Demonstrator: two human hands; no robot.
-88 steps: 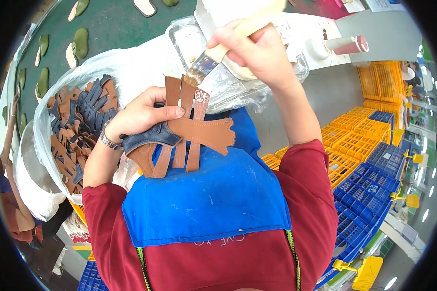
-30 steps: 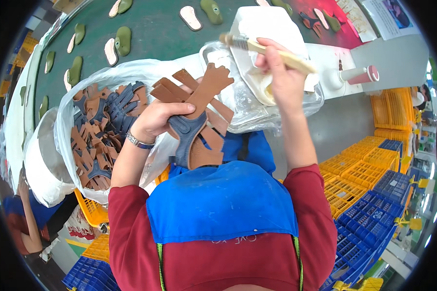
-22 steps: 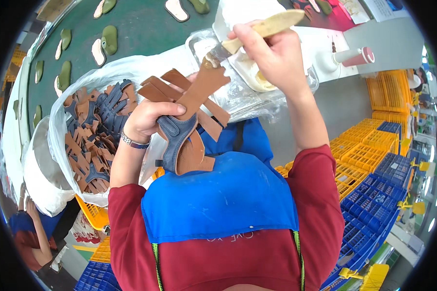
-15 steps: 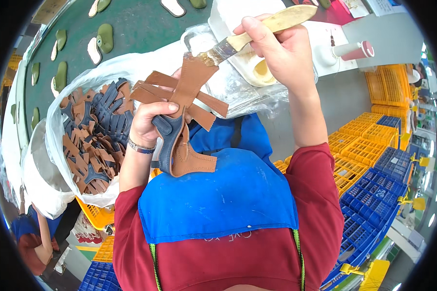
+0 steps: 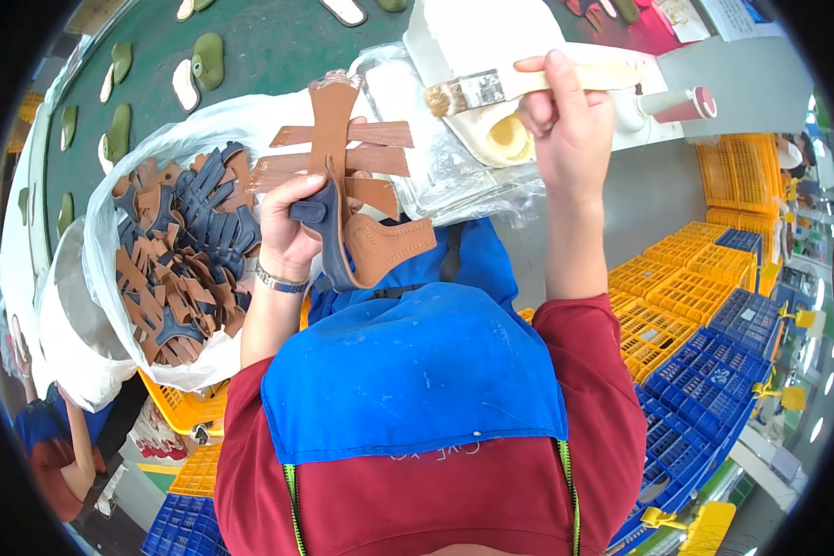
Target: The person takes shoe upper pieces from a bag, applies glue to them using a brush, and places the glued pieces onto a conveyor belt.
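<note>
My left hand (image 5: 292,222) is closed on a sandal upper (image 5: 352,218) of brown and dark blue pieces, held up in front of my blue apron. Its brown straps fan out to both sides, and its far end looks wet. In my right hand (image 5: 570,120) is a flat paintbrush (image 5: 477,93), gripped by its pale handle, with the bristles pointing left and apart from the upper. Just below the brush stands a white container (image 5: 485,137) with a yellowish hollow. To the left, a clear plastic bag (image 5: 102,278) holds a heap of similar uppers (image 5: 190,250).
Beyond the bag runs a green conveyor belt (image 5: 259,56) carrying green sole pieces (image 5: 208,60) and white insoles. A white and pink spool (image 5: 681,104) sits at the right. Stacked yellow crates (image 5: 686,278) and blue crates (image 5: 713,371) line my right side. Another person (image 5: 60,454) is at the lower left.
The brush has lifted off the upper's far end and moved right, over the white container. My left hand has turned the upper more upright and shifted it slightly away from me.
</note>
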